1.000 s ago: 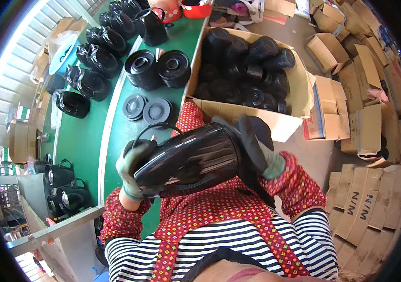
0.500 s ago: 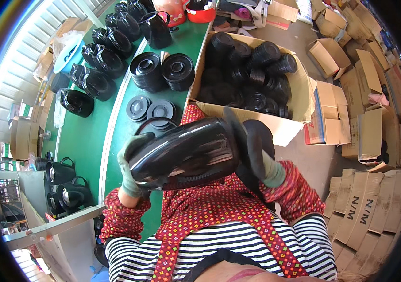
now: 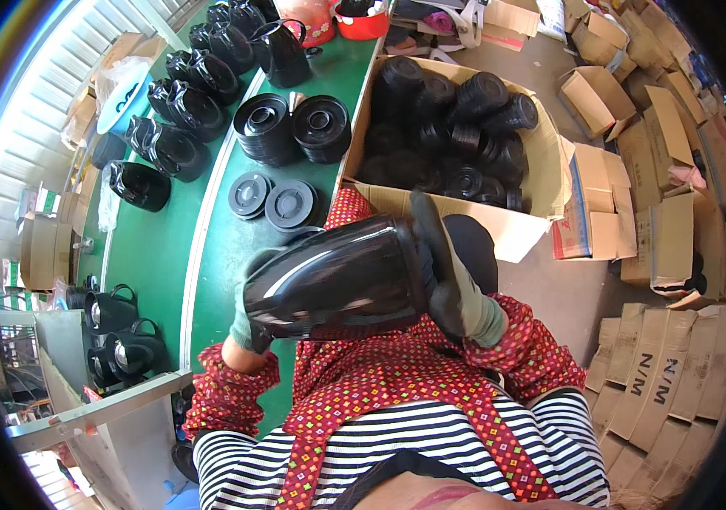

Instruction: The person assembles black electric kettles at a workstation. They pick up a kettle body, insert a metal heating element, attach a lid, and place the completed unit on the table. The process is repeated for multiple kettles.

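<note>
The green workbench (image 3: pixel 150 280) takes up the left side of the scene, running from near to far. To the right of its far half stands a large open cardboard carton (image 3: pixel 547 161), loaded with piles of black plastic parts (image 3: pixel 456 127).

In front of the person's body, nearer than the carton and beside the workbench's right edge, is a glossy black kettle shell (image 3: pixel 337 280), lying on its side in the air between the 2 hands. Its wide end faces right, its narrower end left. The left hand (image 3: pixel 244 310), gloved, wraps the narrow end, with most of its fingers hidden behind the shell. The right hand (image 3: pixel 456 293), also gloved, lies against the wide end with its fingers fairly straight; dark glove meets dark plastic there, so I cannot tell whether it grips anything.

For a sound hold, the left palm should carry the weight and stop the shell from rolling, since such a smooth surface probably slips easily. The right palm would do best square to the wide end, pressing evenly rather than at 1 edge. Keeping the shell well clear of the carton's near flap should spare its gloss from scuffs.

Past the shell, on the workbench, stand 2 stacks of black ring-shaped parts (image 3: pixel 265 132); nearer lie smaller, flatter black discs (image 3: pixel 291 204).
</note>
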### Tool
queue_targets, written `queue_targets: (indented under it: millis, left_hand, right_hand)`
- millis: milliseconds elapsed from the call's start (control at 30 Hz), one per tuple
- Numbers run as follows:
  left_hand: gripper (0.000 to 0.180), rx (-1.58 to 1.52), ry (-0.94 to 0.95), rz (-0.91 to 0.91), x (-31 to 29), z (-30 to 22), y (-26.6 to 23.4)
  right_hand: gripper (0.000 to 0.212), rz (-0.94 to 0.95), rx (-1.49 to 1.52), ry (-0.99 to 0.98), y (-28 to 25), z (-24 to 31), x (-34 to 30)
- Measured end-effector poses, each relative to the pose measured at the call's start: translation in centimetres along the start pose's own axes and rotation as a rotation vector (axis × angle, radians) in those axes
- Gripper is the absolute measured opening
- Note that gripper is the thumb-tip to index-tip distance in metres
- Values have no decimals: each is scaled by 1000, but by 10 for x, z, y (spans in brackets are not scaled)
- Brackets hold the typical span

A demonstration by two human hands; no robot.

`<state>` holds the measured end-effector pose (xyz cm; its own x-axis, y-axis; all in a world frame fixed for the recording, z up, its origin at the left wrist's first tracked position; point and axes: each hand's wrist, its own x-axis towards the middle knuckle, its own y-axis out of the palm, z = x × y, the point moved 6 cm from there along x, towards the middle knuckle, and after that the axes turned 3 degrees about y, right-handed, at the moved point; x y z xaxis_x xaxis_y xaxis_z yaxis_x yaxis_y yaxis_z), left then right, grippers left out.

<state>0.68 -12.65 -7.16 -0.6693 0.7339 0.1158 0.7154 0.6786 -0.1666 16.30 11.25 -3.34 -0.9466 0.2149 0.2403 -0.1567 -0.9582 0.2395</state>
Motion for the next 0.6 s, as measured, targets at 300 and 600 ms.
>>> queue_targets:
  millis: [300,600]
  left_hand:
    - [46,796,592,130,24,-99,23]
    - [83,-1112,-690,138,-1,48,75]
  right_hand:
    - [80,-216,489,556,-2,-70,-14]
    - [102,235,-679,-501,11,26,-1]
